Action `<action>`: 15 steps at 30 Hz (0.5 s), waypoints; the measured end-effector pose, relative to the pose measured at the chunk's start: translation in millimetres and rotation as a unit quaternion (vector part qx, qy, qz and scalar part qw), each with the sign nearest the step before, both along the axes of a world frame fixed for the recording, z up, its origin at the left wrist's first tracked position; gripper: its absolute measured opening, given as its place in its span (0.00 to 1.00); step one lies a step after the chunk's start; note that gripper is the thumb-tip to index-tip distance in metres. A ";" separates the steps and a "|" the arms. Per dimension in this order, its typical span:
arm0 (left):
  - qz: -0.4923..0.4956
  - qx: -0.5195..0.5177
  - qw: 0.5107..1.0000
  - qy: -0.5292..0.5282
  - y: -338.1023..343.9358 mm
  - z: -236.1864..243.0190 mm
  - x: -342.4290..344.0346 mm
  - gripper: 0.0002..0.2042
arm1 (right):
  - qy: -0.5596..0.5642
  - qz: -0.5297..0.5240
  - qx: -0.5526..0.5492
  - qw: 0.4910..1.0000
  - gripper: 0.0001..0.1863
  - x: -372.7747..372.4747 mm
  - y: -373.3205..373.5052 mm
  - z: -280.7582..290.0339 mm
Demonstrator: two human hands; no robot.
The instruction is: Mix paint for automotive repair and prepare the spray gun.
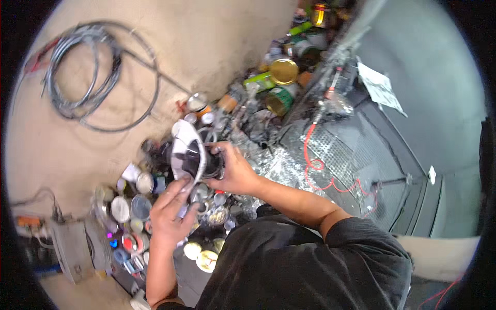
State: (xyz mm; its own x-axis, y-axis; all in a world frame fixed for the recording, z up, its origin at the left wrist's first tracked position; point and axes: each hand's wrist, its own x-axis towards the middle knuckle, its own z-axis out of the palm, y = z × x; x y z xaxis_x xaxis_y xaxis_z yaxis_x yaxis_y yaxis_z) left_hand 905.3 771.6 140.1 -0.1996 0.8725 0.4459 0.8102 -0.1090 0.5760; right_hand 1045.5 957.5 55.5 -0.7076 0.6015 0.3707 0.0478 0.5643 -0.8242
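In front of me, my left hand (173,209) pinches the lower edge of a white paper paint strainer (181,134) with dark patches on its side. Its fingertips and thumb close on the paper rim. Right beside it, my right hand (237,170) curls around a dark cup (213,164), which sits close against the strainer. The strainer partly covers the cup, so its inside is hidden. Motion blurs both things slightly.
Crowded cans, lids and cups surround my hands, among them a gold-lidded can (284,71) and a white tub (121,208). A coiled cable (85,77) hangs on the wall to the left. At right, a red coiled hose (309,142) runs over a grey floor grate (330,155).
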 end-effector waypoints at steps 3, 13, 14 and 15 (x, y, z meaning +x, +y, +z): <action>-0.136 0.000 0.991 -0.008 63.3 8.9 31.1 0.22 | -0.030 -0.100 0.021 0.994 0.46 69.0 37.7 18.6; -0.355 0.039 0.934 -0.013 254.7 1.9 177.7 0.15 | -0.117 -0.312 0.061 0.941 0.45 278.8 148.7 20.8; -0.358 0.035 0.933 -0.015 269.7 -6.5 190.8 0.15 | -0.084 -0.298 0.060 0.949 0.45 293.7 161.2 20.0; -0.359 0.029 0.933 -0.022 282.4 -15.0 204.3 0.16 | -0.121 -0.312 0.044 0.941 0.45 313.2 170.8 18.6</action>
State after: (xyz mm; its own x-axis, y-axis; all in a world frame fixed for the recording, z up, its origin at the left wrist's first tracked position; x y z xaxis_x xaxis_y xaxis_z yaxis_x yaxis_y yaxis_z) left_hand 1109.5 1054.0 125.1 0.4074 0.7633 0.5014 0.4922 -0.6460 0.5834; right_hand 1358.6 1128.4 74.1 -0.2969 0.9027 0.3115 0.5735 0.4294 -0.6977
